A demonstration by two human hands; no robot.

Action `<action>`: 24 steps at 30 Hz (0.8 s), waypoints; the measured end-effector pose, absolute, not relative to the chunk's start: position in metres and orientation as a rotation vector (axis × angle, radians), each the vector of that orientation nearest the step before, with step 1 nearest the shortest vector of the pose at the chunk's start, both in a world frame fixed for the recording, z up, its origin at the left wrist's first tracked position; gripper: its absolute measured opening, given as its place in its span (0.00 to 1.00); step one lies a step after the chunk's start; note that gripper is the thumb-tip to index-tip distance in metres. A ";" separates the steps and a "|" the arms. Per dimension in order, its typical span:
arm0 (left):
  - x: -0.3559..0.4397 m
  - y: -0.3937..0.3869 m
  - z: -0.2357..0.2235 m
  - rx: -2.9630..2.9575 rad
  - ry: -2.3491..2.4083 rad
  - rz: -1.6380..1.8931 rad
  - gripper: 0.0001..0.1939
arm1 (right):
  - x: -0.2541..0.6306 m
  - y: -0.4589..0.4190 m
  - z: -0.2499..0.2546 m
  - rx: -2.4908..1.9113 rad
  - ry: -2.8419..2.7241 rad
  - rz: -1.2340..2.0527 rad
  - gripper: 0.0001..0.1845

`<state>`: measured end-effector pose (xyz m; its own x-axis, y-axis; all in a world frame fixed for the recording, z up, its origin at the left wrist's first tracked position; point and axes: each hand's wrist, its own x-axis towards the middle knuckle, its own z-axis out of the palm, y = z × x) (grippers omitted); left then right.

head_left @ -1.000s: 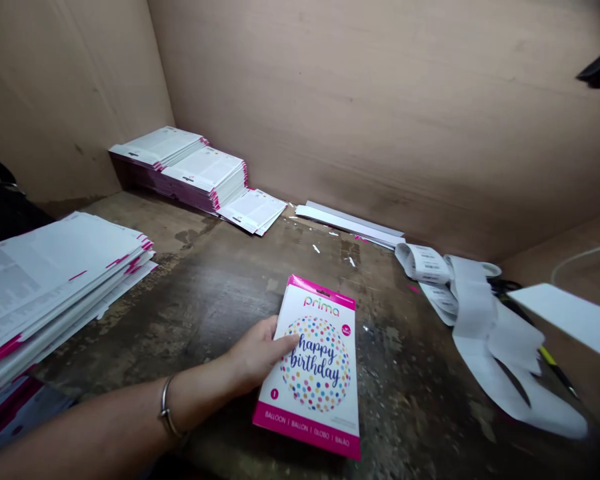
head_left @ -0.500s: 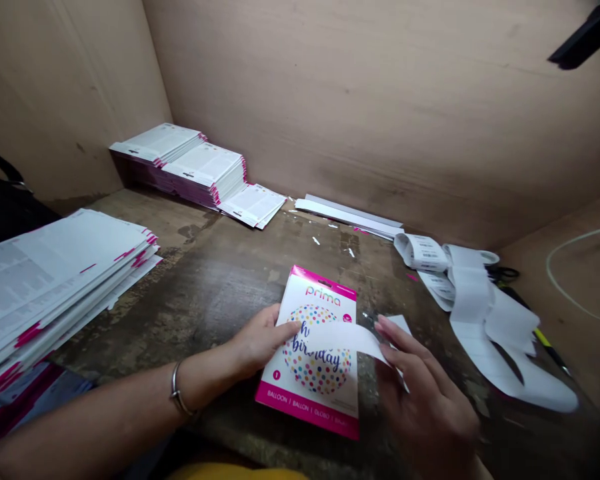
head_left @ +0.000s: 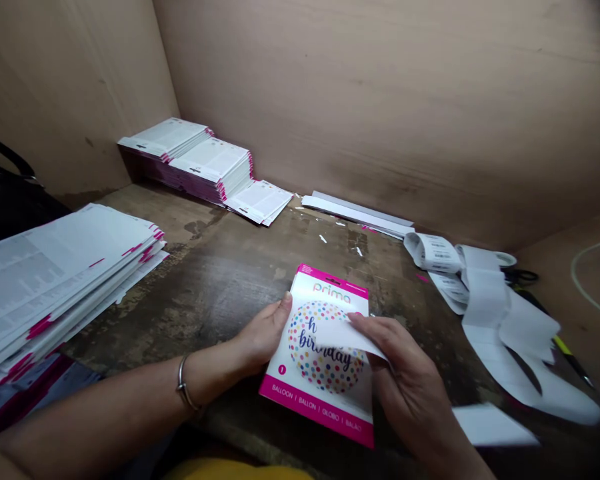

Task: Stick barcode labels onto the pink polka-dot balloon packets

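A flat "prima" balloon packet, white with pink bands and a dotted "birthday" balloon printed on it, is tilted in front of me. My left hand grips its left edge, thumb along the border and the other fingers hidden behind. A blank white paper strip lies across the printed balloon, covering part of the lettering. Closed on the strip's right end, my right hand reaches over the packet's right edge. Whether the strip is stuck to the packet I cannot tell.
Stacked packets stand at the back left and near left. White strips lie along the back wall. To the right are a curled label roll, scissors, a yellow-black tool and a blurred white paper piece.
My right hand has moved left over the packet, laying the strip flatter. The left thumb has shifted from the strip to the packet's edge. A white paper piece now shows beside my right wrist.
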<state>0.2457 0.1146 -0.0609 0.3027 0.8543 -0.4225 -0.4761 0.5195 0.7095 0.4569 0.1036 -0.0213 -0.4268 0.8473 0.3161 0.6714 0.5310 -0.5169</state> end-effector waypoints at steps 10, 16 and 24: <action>0.244 0.113 -0.059 0.478 0.837 0.919 0.29 | 0.434 0.115 -0.018 -1.095 -2.475 -0.140 0.26; 0.244 0.113 -0.058 0.475 0.859 0.919 0.30 | 0.425 0.122 -0.017 -1.131 -2.527 -0.140 0.25; 0.247 0.115 -0.060 0.542 0.796 0.932 0.28 | 0.427 0.124 -0.029 -1.151 -2.669 -0.075 0.24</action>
<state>0.2469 0.1147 -0.0602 0.3550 0.8625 -0.3608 -0.4918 0.5005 0.7125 0.4274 0.1236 -0.0287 -0.6634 0.7111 0.2329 0.7230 0.6893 -0.0453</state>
